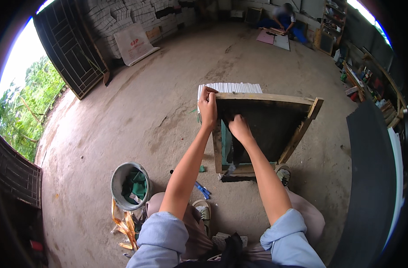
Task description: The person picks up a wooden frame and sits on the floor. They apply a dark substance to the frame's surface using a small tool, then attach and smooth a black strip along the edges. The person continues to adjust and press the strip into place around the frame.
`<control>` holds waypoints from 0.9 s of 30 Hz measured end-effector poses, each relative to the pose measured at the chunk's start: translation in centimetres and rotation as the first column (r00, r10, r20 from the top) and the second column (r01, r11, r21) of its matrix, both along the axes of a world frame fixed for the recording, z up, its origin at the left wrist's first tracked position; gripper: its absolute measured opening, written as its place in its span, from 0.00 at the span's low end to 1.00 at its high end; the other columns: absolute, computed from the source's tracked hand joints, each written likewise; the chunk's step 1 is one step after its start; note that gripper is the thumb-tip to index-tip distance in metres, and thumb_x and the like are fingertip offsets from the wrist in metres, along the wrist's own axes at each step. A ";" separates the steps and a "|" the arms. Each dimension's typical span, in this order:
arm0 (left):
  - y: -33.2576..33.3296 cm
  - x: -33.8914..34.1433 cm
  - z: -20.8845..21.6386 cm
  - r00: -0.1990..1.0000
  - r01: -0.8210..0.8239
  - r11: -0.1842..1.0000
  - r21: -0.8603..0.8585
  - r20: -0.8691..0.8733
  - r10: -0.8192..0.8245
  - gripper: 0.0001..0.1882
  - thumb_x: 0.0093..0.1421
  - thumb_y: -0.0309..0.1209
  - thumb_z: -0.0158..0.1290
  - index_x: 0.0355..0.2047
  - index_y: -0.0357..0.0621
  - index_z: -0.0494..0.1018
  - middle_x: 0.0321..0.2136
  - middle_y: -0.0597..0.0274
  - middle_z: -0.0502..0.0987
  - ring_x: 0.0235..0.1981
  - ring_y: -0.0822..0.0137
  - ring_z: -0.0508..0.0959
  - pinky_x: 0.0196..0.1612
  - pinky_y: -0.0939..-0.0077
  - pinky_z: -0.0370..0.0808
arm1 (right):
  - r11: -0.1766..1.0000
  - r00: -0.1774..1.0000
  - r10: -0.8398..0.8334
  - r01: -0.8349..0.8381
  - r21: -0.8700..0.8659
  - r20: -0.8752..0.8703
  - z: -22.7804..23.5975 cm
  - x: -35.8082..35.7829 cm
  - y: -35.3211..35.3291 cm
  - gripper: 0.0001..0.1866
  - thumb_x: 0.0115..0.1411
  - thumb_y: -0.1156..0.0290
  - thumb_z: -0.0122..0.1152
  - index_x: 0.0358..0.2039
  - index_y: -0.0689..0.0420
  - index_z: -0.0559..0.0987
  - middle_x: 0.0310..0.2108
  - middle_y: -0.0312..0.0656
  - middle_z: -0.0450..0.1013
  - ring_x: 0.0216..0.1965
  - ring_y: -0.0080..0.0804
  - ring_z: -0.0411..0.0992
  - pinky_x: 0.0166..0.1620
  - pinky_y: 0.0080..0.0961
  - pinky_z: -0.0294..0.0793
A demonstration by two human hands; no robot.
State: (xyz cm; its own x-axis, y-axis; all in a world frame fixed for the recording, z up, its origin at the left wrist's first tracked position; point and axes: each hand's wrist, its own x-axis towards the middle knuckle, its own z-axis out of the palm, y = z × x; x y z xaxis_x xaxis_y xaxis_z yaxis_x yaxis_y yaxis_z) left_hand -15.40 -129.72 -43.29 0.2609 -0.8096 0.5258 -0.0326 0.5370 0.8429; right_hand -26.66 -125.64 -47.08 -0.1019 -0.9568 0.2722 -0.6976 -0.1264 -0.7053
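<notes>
In front of me a wooden frame [266, 96] stands upright with a dark panel [268, 125] inside it. My left hand [208, 107] is closed round its upper left corner. Inside the frame, near the left side, my right hand [239, 127] is curled with the fingers together against the dark panel; what it pinches, if anything, is hidden. A teal strip [226, 138] runs down the inner left edge beside that hand. At the lower left corner hangs a whitish, wispy scrap [231, 169]. Behind the frame lies a stack of thin white strips [235, 87].
To my left stands a grey bucket [116, 185] holding green cloth, beside orange-brown scraps [124, 225]. A blue tool [202, 190] lies near my shoe. A long dark sheet [369, 178] is at the right. Far back, a person [283, 20] sits on the floor by boards [275, 39].
</notes>
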 end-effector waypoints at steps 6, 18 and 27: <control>-2.4 -2.6 -0.1 0.942 -0.327 0.945 0.015 0.090 0.325 0.13 0.55 0.30 0.40 0.24 0.37 0.74 0.17 0.48 0.73 0.17 0.59 0.72 0.26 0.68 0.68 | 0.997 0.963 0.076 -0.066 0.049 -0.257 -0.3 -1.2 -3.4 0.14 0.53 0.68 0.47 0.27 0.66 0.77 0.29 0.62 0.74 0.34 0.57 0.74 0.41 0.45 0.74; -5.5 -2.8 -0.7 0.803 -0.573 0.819 0.041 0.228 0.551 0.15 0.53 0.34 0.40 0.24 0.45 0.77 0.22 0.45 0.76 0.26 0.45 0.77 0.30 0.57 0.71 | 0.987 0.993 -0.058 0.042 0.152 0.099 4.0 1.3 -0.4 0.21 0.64 0.58 0.38 0.34 0.62 0.75 0.34 0.61 0.73 0.40 0.61 0.70 0.44 0.50 0.70; -5.9 -1.9 -1.2 0.820 -0.547 0.836 0.041 0.227 0.526 0.15 0.53 0.33 0.40 0.24 0.43 0.76 0.22 0.45 0.76 0.26 0.45 0.76 0.31 0.57 0.72 | 0.994 0.998 -0.052 0.047 0.096 0.045 4.4 1.8 2.7 0.18 0.65 0.60 0.39 0.33 0.61 0.74 0.31 0.60 0.74 0.37 0.60 0.72 0.40 0.48 0.73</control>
